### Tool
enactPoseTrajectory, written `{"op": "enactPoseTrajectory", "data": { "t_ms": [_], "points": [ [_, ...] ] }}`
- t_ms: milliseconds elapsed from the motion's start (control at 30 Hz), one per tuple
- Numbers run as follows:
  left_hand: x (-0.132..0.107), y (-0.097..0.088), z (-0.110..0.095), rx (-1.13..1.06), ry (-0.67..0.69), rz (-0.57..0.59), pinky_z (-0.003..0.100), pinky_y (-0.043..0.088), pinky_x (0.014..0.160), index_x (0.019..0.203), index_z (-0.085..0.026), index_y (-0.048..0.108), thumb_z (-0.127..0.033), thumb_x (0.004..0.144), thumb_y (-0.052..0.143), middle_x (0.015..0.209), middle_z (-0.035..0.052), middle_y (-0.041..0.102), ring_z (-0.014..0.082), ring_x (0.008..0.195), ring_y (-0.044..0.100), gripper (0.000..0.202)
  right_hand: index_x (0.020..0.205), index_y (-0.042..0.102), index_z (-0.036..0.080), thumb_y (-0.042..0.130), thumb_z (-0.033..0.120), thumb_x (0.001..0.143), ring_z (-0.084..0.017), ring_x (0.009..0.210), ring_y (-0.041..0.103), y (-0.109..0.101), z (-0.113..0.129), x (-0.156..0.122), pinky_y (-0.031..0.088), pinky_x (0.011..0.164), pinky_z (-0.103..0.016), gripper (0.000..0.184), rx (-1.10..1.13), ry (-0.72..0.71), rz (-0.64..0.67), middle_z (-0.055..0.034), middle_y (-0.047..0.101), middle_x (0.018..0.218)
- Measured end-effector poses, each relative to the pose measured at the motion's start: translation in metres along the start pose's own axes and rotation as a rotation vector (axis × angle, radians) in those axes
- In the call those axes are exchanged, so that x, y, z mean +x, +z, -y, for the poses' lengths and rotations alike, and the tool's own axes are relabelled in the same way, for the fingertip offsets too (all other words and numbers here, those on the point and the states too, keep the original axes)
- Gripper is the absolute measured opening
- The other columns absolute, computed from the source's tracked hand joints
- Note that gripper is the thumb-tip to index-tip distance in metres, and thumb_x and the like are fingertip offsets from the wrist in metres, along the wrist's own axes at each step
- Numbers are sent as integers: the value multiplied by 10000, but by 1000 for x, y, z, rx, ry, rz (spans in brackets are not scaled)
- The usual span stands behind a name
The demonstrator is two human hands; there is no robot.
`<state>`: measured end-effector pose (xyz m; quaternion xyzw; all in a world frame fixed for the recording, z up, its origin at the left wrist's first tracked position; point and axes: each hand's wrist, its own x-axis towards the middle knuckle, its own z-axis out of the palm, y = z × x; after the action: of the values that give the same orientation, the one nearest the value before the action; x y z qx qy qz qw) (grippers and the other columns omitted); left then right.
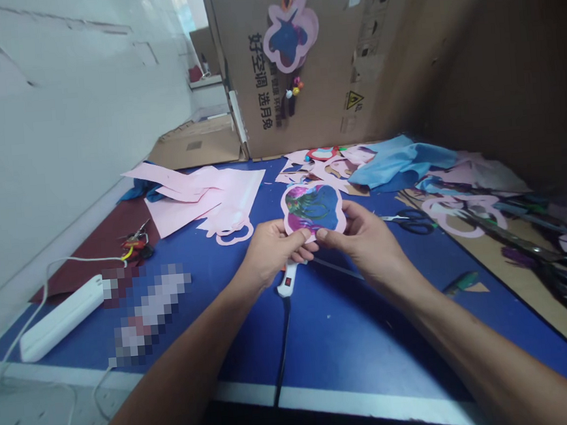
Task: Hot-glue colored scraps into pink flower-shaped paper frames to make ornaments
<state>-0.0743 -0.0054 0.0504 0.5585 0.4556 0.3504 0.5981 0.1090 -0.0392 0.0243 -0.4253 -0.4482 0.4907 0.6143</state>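
Bare forearms (178, 371), left hand (273, 256) and right hand (359, 242) pinching a pink-edged paper cutout (313, 209); offcuts (319, 169) beyond, scissors (416, 222) lying aside.

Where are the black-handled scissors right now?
In the head view, the black-handled scissors lie on the blue tabletop just past the right hand, beside a looped pink paper cutout.

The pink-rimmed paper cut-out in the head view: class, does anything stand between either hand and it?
Nothing visible does: the left hand and right hand both pinch the pink-rimmed paper cut-out directly at its lower edge.
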Motion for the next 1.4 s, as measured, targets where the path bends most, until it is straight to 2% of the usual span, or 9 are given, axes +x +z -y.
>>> {"op": "enactPoseTrajectory", "data": {
  "t_ms": [200, 367, 567, 800, 1100, 1233, 1400],
  "points": [
    [1, -2, 0, 12, -7, -4, 190, 523, 545, 881, -138, 815, -258, 976, 805, 791, 91, 848, 126, 603, 750, 153, 1232, 733, 273, 1019, 406, 761, -248, 981, 800, -2, -2, 0, 630, 946, -417, 567, -38, 7, 15, -32, 867, 1138],
    [1, -2, 1, -19, 19, -6, 200, 548, 573, 884, -139, 817, -279, 938, 861, 815, 91, 851, 133, 631, 761, 156, 1256, 722, 280, 1041, 408, 742, -264, 993, 816, -2, -1, 1, 646, 943, -431, 618, -35, 14, 24, -41, 872, 1160],
    [3, -4, 1, -37, -4, -10, 205, 555, 575, 897, -127, 809, -282, 980, 831, 802, 104, 853, 133, 616, 764, 177, 1240, 722, 279, 1046, 379, 715, -260, 958, 836, -1, 0, 1, 667, 932, -434, 625, 11, 28, 1, -30, 889, 1100],
    [3, -5, 3, -44, -42, 1, 196, 538, 540, 922, -130, 799, -333, 970, 872, 799, 111, 856, 148, 614, 778, 221, 1252, 751, 279, 1051, 443, 733, -290, 1089, 838, -2, 1, 1, 665, 1045, -479, 622, 17, 3, -20, -55, 884, 1216],
    [5, -7, 4, -18, -27, 33, 196, 555, 551, 921, -141, 796, -408, 1062, 772, 885, 137, 878, 152, 655, 807, 303, 1207, 755, 288, 1053, 438, 740, -286, 976, 826, -8, 1, 4, 683, 934, -473, 574, -7, -22, -46, -45, 881, 1101],
    [5, -10, 1, -68, 22, 0, 200, 592, 592, 932, -146, 770, -387, 999, 855, 815, 87, 847, 165, 685, 825, 263, 1200, 761, 291, 1060, 414, 717, -272, 944, 823, -8, 1, 3, 679, 934, -463, 581, 18, 1, -45, -35, 883, 1089],
    [5, -12, 1, -90, 70, -34, 204, 592, 581, 807, -173, 685, -400, 971, 877, 730, 48, 798, 186, 685, 837, 340, 1209, 768, 288, 1051, 426, 733, -260, 940, 815, -7, 2, 3, 675, 921, -445, 570, 8, 16, -28, -31, 877, 1099]
  ]
}}
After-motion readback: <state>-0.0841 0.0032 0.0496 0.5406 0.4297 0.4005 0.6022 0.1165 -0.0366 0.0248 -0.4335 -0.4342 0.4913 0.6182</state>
